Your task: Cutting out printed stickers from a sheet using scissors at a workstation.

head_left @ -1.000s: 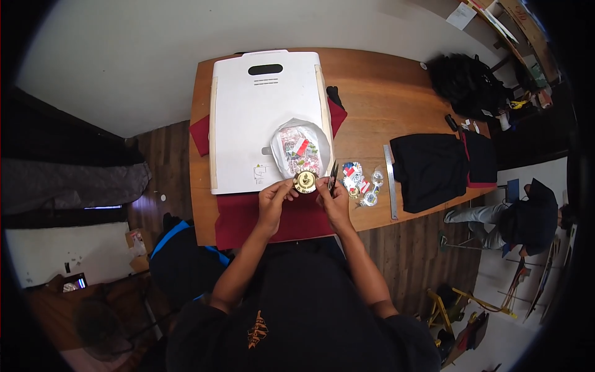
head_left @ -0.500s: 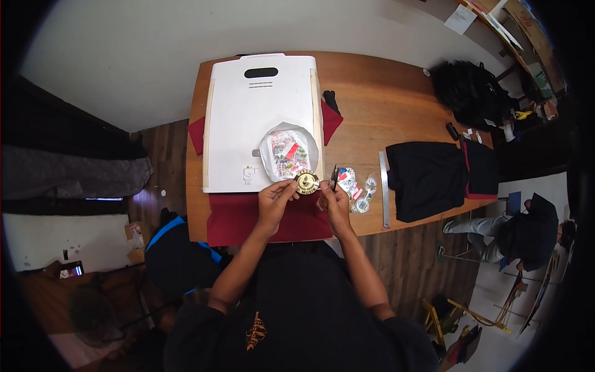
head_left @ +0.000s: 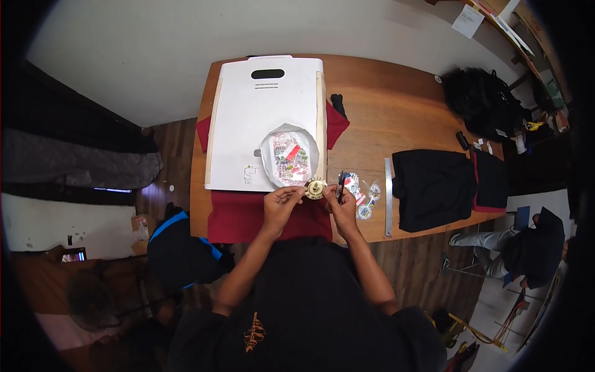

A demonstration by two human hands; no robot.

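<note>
A round dark-and-gold emblem [head_left: 315,190], like a sticker or patch, is up in front of me at the near edge of a white board [head_left: 235,124]. Thumb and fingers of my left hand [head_left: 281,209] pinch its left edge. My right hand [head_left: 343,212] is closed at its right edge. A narrow dark tool [head_left: 341,181], perhaps small scissors, sticks up from my right fingers; its exact kind is unclear. Just beyond the emblem lies a round white open bag [head_left: 266,162] with colourful printed pieces inside. Maroon cloth [head_left: 263,224] shows beneath the board and my hands.
On the wooden table [head_left: 384,102], more stickers [head_left: 365,211] lie right of my hand, beside a metal ruler [head_left: 388,198] and folded black cloth [head_left: 431,189]. A black bag [head_left: 477,102] is at the far right. Another person [head_left: 533,248] sits off to the right.
The view has shifted slightly. Both hands have moved the emblem a little to the right and nearer to me, and it looks paler and tilted. Both hands keep their grip.
</note>
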